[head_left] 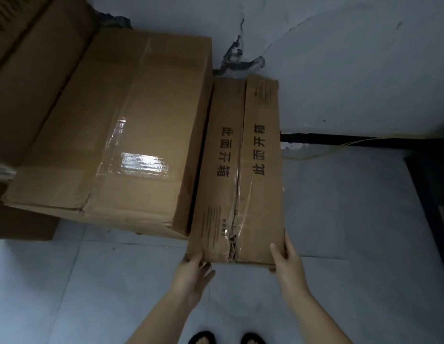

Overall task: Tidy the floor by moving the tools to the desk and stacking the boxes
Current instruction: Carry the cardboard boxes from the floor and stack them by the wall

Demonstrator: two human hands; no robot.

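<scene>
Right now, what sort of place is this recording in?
Probably a storeroom or back room: taped cardboard boxes piled against a cracked, peeling wall, and a bare tiled floor. Both hands hold a narrow printed box.

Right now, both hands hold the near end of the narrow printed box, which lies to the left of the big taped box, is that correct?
Not quite: the head view shows the narrow printed box to the right of the big taped box. Both hands, left and right, do hold its near end.
</scene>
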